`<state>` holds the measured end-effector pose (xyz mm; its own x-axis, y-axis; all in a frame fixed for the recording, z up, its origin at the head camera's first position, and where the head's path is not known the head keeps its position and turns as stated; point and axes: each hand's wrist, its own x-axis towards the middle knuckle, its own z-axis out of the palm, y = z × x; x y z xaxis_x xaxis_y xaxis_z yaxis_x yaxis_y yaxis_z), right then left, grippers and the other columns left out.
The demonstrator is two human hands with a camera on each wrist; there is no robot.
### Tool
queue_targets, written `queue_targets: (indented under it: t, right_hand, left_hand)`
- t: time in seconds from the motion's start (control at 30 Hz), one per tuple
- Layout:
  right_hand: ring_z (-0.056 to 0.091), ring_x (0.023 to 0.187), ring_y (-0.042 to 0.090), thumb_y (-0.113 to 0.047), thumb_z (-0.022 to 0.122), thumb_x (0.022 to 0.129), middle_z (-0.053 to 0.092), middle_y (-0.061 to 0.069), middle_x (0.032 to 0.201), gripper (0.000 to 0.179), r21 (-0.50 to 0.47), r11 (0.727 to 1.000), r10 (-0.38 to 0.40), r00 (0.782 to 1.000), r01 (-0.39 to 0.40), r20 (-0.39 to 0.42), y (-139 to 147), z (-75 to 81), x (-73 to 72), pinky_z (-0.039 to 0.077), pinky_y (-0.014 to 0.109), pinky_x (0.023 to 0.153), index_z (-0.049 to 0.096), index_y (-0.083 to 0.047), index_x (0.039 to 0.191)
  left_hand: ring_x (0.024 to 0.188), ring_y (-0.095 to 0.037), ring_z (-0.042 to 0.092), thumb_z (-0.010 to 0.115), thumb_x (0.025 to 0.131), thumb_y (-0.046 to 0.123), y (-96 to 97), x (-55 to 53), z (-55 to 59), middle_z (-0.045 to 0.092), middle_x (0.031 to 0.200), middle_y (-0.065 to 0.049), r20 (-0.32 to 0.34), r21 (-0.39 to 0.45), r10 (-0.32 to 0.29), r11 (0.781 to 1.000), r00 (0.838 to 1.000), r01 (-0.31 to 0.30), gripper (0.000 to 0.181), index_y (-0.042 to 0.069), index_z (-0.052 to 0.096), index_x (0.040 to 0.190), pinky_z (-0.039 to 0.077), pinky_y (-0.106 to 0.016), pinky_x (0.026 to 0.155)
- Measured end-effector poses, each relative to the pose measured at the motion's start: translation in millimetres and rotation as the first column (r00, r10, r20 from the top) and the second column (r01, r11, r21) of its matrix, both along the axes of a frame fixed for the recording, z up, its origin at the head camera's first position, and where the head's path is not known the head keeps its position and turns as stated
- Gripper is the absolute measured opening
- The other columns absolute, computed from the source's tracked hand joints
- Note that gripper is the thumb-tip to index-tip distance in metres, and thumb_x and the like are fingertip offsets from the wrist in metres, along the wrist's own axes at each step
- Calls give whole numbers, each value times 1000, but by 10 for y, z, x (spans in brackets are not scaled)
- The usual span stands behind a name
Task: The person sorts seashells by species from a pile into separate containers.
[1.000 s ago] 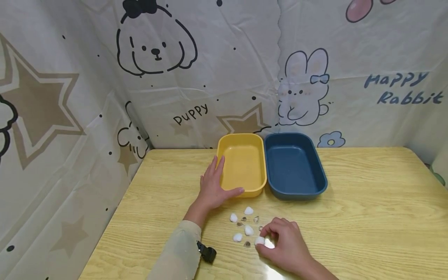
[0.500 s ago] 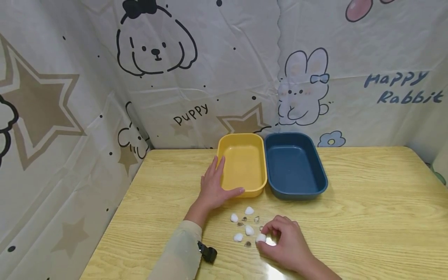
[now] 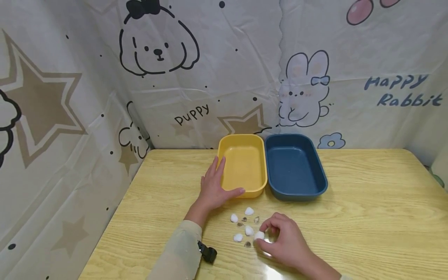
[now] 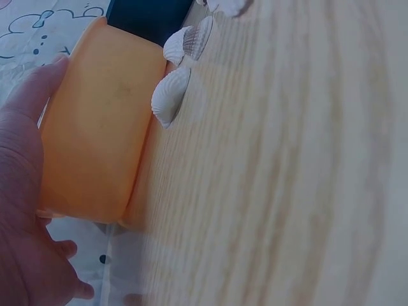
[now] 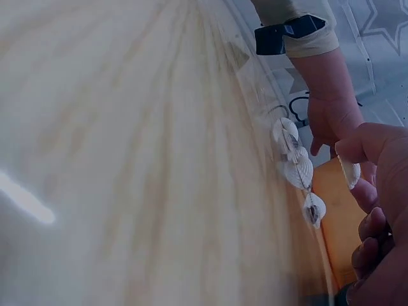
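Observation:
My right hand (image 3: 285, 240) pinches a white seashell (image 3: 259, 235) between thumb and fingertips, low over the table. Held up in the right wrist view, the ribbed shell (image 5: 349, 171) shows edge-on. My left hand (image 3: 211, 190) rests against the yellow bin (image 3: 245, 165), fingers spread along its left side and thumb on its front rim. In front of the bin lie several white shells (image 3: 249, 230) and small brownish, glassy-looking pieces (image 3: 247, 244). The left wrist view has a fan-shaped white shell (image 4: 171, 97) beside the bin's wall.
A dark blue bin (image 3: 295, 167) stands right of the yellow one, close against it, both at the back edge of the wooden table (image 3: 367, 202). A printed cloth (image 3: 210, 77) hangs behind and on the left. My left wrist carries a black strap device (image 3: 208, 252).
The right hand has shifted slightly upward and to the left with the white seashell between its fingers. My left hand keeps its place on the yellow bin.

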<state>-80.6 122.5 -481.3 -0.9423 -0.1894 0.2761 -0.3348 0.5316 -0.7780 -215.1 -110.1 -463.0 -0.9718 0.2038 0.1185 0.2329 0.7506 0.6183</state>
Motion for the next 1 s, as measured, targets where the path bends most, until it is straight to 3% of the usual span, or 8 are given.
queue_targets:
  t: [0.37, 0.67, 0.9, 1.0]
  right_hand:
    - [50, 67, 16, -14, 92, 64, 50, 0, 69, 34, -23, 1000, 12, 995, -14, -98, 3, 126, -75, 40, 25, 60, 67, -29, 80]
    - [47, 68, 15, -14, 93, 65, 48, -2, 69, 34, -10, 1000, 13, 989, -14, -145, 6, 299, -184, 38, 25, 58, 67, -29, 81]
    - [46, 68, 16, -11, 93, 65, 42, -13, 71, 34, -12, 1000, 18, 972, -22, -235, 18, 437, -308, 37, 25, 59, 68, -26, 82]
    - [47, 69, 18, -9, 92, 65, 44, -10, 71, 33, -24, 999, 16, 970, -22, -242, 26, 511, -361, 38, 25, 60, 68, -23, 82]
  left_hand:
    - [150, -32, 10, 71, 68, 79, -5, -7, -17, 1, 167, 2, -14, -2, 8, 1000, 1000, -8, 122, 33, 8, 162, 6, -64, 113]
    - [150, -31, 10, 72, 69, 78, 3, 2, -13, 0, 167, 3, -13, -2, 0, 1000, 1000, 0, 122, 32, 8, 162, 7, -63, 113]
    - [150, -31, 10, 75, 70, 74, 6, -5, -21, 1, 167, 2, -14, -5, 8, 1000, 1000, -8, 121, 32, 8, 162, 7, -63, 113]
    - [150, -31, 10, 75, 70, 74, 7, -7, -27, 1, 167, 2, -15, -3, 9, 1000, 1000, -9, 121, 32, 8, 162, 7, -63, 113]
